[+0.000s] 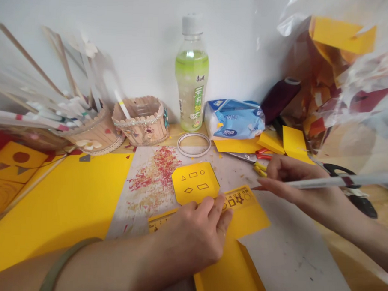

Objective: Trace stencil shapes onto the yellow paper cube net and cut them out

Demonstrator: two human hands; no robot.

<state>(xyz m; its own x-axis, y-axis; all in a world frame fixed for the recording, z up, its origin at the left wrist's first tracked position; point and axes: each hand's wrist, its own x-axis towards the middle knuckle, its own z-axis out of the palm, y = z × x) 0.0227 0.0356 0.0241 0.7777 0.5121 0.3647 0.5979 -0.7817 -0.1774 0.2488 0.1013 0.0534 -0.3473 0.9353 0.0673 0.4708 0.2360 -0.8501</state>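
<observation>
My left hand (203, 227) presses its bent fingertips on a clear ruler (243, 198) with shape cut-outs. The ruler lies across a piece of yellow card (248, 227), and my hand and forearm hide its middle. In my right hand (295, 184) a slim white pen (327, 181) is pinched between thumb and fingers, its tip near the ruler's right end. Just beyond the ruler lies a small yellow card (195, 182) with drawn shapes: a triangle, rectangles, a circle and a diamond.
A large yellow sheet (79, 196) covers the left. Behind stand two decorated holders (143, 122) (94, 132), a green drink bottle (191, 76), a tape roll (194, 144) and a blue tissue pack (235, 119). Scissors (245, 156), black-handled scissors (365, 206) and a plastic bag (359, 105) are at right.
</observation>
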